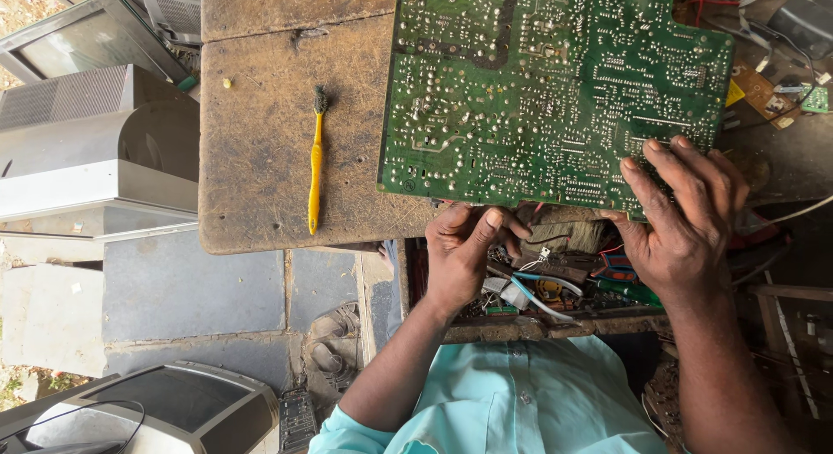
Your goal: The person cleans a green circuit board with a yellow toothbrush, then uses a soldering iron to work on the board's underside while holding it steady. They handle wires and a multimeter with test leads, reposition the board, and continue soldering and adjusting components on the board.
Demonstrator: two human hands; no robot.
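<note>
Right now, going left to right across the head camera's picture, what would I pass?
Grey television casing → yellow toothbrush on the worn wooden table → left hand at the near edge of the green circuit board → right hand on its corner.

A green board (pixel 538 90) speckled silver is lying by a yellow toothbrush (pixel 316 163) on brown wood (pixel 260 159); the shirt (pixel 512 402) is showing turquoise.
</note>
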